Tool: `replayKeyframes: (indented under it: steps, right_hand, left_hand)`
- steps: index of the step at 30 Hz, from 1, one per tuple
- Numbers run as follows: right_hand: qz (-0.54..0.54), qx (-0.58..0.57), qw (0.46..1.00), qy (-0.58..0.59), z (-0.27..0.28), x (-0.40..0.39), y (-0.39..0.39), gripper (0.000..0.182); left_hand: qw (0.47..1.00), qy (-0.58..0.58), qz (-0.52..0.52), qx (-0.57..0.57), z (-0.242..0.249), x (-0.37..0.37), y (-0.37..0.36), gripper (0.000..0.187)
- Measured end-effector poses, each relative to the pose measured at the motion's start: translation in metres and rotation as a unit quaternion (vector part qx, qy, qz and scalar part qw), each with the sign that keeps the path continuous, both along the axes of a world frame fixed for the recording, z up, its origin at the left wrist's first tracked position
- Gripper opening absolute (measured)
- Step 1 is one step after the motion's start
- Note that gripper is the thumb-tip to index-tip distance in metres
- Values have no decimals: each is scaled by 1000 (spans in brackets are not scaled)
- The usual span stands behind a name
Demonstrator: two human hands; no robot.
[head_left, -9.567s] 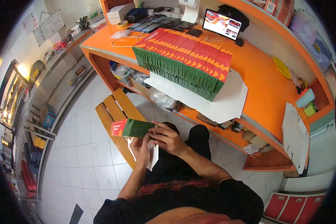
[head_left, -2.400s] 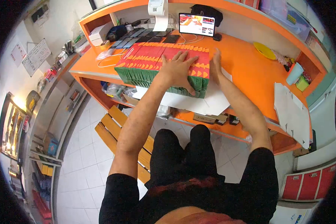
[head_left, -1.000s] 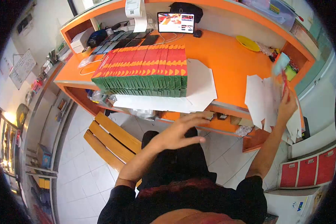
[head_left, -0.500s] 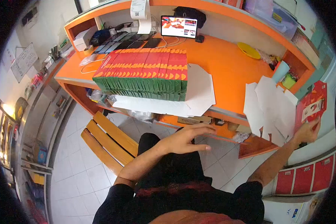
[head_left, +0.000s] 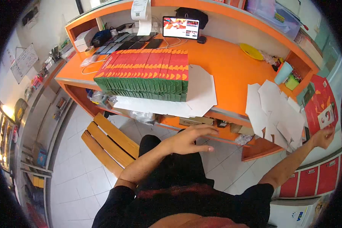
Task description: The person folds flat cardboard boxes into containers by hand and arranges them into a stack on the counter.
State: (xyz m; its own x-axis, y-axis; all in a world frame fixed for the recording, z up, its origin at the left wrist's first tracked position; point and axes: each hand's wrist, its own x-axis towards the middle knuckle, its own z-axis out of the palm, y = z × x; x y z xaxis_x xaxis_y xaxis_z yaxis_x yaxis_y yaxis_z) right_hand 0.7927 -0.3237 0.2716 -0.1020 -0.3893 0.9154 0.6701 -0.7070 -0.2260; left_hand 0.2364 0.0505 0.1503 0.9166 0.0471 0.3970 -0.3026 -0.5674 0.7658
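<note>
My right hand (head_left: 323, 138), at the far right, pinches the lower edge of a red printed cardboard sheet (head_left: 318, 104) with a pale panel and orange shapes. My left hand (head_left: 190, 140) hovers over my lap, holding nothing, fingers apart and thumb out. Beside the red sheet lie several white flat cardboard pieces (head_left: 268, 102) on the right end of the orange desk (head_left: 228, 68). A tight row of folded red and green cardboard boxes (head_left: 146, 74) stands on the desk left of centre. White sheets (head_left: 203, 89) stick out from beneath and beside that row.
At the back of the desk are a lit tablet (head_left: 181, 27), several dark phones (head_left: 127, 43) and a hanging paper receipt (head_left: 140, 17). A yellow plate (head_left: 251, 51) and a light blue cup (head_left: 283, 73) sit farther right. A wooden slatted bench (head_left: 110, 142) stands left of my legs.
My right hand has moved slightly right and down with the red sheet, which now stands higher and shows more of its face. My left hand stays nearly still.
</note>
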Motion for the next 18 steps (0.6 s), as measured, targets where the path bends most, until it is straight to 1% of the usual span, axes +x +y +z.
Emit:
replayKeyframes:
  steps: [2, 3, 4, 6, 7, 9, 10, 11, 12, 13, 14, 15, 16, 17, 18]
  right_hand:
    - [-24, -32, 999, 24, 2, -5, -11, 31]
    - [-10, -56, 994, 96, 7, -21, -1, 27]
    - [-37, -24, 998, 47, 3, -21, -16, 27]
    - [-82, 45, 993, -75, 11, -14, -38, 26]
    - [-44, 55, 996, -50, 18, -69, -17, 27]
    - [29, 79, 996, -1, 35, -187, 30, 29]
    - [71, 34, 996, 40, 27, -223, 45, 27]
    - [112, -8, 990, 82, 19, -259, 60, 25]
    - [240, -20, 961, 134, -6, -290, 69, 26]
    - [334, -28, 928, 163, -28, -325, 92, 26]
    - [437, -59, 881, 171, -48, -362, 118, 27]
    - [549, -105, 810, 179, -64, -396, 142, 29]
    - [663, -167, 707, 180, -73, -427, 164, 32]
    - [760, -248, 575, 174, -73, -452, 184, 35]
    - [823, -321, 440, 160, -70, -469, 201, 39]
  left_hand:
    - [1000, 1, 3, 3, 1, 8, 0, 51]
    - [1000, 8, -2, 1, -2, 8, -4, 51]
    - [1000, 14, -9, -6, -5, 8, -8, 52]
    - [1000, 9, -18, -10, -9, 19, -9, 55]
    - [1000, 13, -24, 5, -12, 21, -10, 60]
    - [1000, -16, -14, -17, 4, 22, -23, 59]
    - [999, -29, -8, -30, 9, 23, -30, 58]
    - [996, -78, 21, -27, 8, 29, -36, 60]
    - [991, -126, 49, -22, 6, 36, -43, 63]
    - [988, -139, 59, 9, 2, 37, -43, 69]
    - [985, -153, 71, 40, -2, 38, -43, 75]
    - [985, -130, 67, 94, -13, 38, -38, 85]
    - [984, -163, 20, 66, -41, 37, -35, 91]
    - [980, -193, -29, 39, -69, 36, -32, 97]
    - [985, -166, -42, -2, -88, 20, -30, 95]
